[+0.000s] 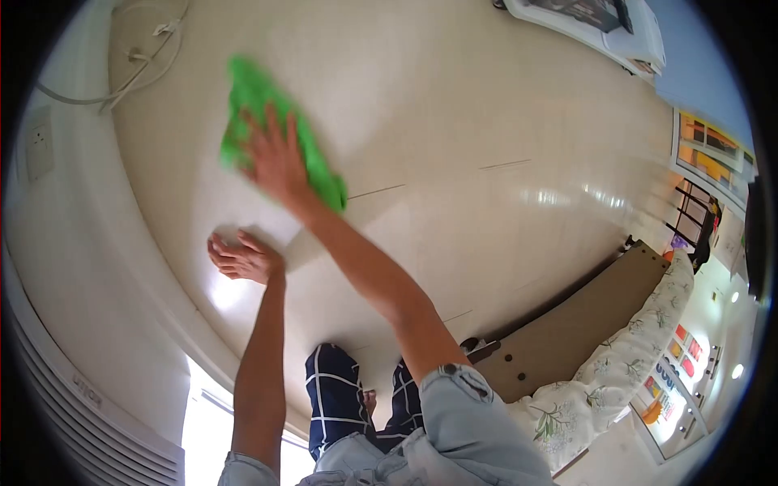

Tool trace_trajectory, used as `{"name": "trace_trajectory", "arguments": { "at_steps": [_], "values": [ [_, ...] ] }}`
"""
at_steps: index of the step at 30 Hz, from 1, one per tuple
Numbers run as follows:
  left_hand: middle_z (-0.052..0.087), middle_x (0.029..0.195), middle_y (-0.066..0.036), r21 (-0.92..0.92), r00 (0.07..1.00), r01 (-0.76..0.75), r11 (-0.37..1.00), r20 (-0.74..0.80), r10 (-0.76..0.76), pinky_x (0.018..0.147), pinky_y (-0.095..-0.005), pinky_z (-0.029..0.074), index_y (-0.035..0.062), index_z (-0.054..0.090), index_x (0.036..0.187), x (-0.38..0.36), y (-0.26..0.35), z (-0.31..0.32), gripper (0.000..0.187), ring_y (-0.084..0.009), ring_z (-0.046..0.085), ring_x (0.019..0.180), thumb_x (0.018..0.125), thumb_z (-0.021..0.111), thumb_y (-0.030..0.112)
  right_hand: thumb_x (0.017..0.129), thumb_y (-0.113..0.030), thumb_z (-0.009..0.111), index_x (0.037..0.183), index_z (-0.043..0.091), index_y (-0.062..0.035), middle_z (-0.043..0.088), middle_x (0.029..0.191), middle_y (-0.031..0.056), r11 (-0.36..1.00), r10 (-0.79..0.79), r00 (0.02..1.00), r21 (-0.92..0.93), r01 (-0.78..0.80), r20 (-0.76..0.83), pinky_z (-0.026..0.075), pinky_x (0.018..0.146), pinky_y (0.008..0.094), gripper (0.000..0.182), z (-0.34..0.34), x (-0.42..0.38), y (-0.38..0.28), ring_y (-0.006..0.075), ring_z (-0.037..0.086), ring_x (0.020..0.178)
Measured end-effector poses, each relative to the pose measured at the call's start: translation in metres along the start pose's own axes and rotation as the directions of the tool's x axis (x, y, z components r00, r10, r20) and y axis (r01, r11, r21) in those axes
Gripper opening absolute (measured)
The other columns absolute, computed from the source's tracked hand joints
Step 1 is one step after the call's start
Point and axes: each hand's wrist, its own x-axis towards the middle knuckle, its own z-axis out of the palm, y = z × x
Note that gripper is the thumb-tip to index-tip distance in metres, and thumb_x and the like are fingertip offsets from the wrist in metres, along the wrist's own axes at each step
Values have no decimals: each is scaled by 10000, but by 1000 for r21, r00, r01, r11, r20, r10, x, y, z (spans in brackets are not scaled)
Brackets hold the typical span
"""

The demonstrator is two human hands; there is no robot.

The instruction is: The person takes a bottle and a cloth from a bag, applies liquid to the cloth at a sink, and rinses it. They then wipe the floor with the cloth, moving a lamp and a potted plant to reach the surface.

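A bright green cloth (pixel 253 89) lies crumpled on the pale floor (pixel 421 121), slightly smeared by motion. On top of it rests my right hand (pixel 277 158), fingers spread and pressing it to the floor; the part under the palm is hidden. Nearer to me, my left hand (pixel 245 257) leans on the floor close to the wall, its fingers lying loosely along the surface. Nothing shows in that hand, and it is apart from the cloth.
A white cable (pixel 138 77) hangs by the left wall, near a socket (pixel 38 144). A vented white unit (pixel 97 405) stands at lower left. To the right is a brown bed base (pixel 567 332) with flowered bedding (pixel 600 381). A white wheeled object (pixel 567 20) stands at the top right.
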Motion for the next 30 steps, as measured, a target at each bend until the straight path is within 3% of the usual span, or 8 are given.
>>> {"name": "trace_trajectory", "arguments": {
  "at_steps": [5,16,20,22,23,26,27,30],
  "values": [
    [348,1315,-91,35,1000,-11,999,-26,12,958,-467,255,114,376,1286,3,-6,5,538,-284,316,1210,913,354,501,709,-380,658,1188,548,-240,363,1396,46,998,-23,947,60,4,320,217,1007,610,511,-86,-155,99,345,294,1289],
    [321,1329,-163,-526,974,-167,834,-220,56,1007,-454,257,39,390,1287,-31,-42,-34,480,-315,325,1222,922,480,338,905,-327,516,1231,505,-14,487,1252,212,688,528,648,-172,-706,-549,353,952,464,452,-139,-472,282,371,456,1151],
    [351,1319,-164,-208,966,199,958,-123,-228,996,-454,267,67,408,1292,-140,-199,-109,467,-310,314,1234,931,443,361,936,-431,360,1326,396,-36,415,1332,199,-283,817,-232,-16,-959,-528,358,900,595,556,-115,-520,195,367,418,1199],
    [367,1327,-153,13,991,126,992,55,-126,999,-465,236,91,413,1297,-167,-249,-119,453,-316,314,1234,932,418,359,938,-388,306,1352,372,-83,413,1334,197,-166,911,83,-543,-823,-404,325,860,674,518,-97,-510,208,357,421,1200],
    [371,1331,-140,9,995,90,996,45,-91,1004,-463,218,98,418,1298,-166,-250,-118,446,-314,316,1232,928,420,345,925,-297,332,1349,393,-149,439,1307,186,32,762,633,-968,-250,-139,356,876,605,453,-93,-508,227,328,451,1164],
    [372,1333,-135,-34,991,110,993,80,-107,1014,-463,193,107,423,1294,-169,-250,-118,437,-317,310,1230,916,427,327,932,-410,360,1218,524,-94,590,1075,149,417,666,692,-631,-654,-278,422,770,437,457,-67,-318,254,289,556,906],
    [369,1333,-139,-36,992,100,994,87,-96,1015,-465,190,107,419,1293,-168,-250,-120,435,-314,308,1232,914,430,319,902,-547,347,1206,546,-135,572,1116,139,241,917,296,-221,-945,-267,423,762,451,549,-67,-217,205,298,536,931],
    [355,1335,-147,-44,994,69,997,90,-65,1011,-466,193,106,415,1287,-165,-252,-119,430,-309,306,1234,911,423,314,856,-548,427,1101,592,-94,530,1226,153,803,145,831,-426,-416,-537,351,903,525,542,32,-57,102,358,480,1124]
  ]
}}
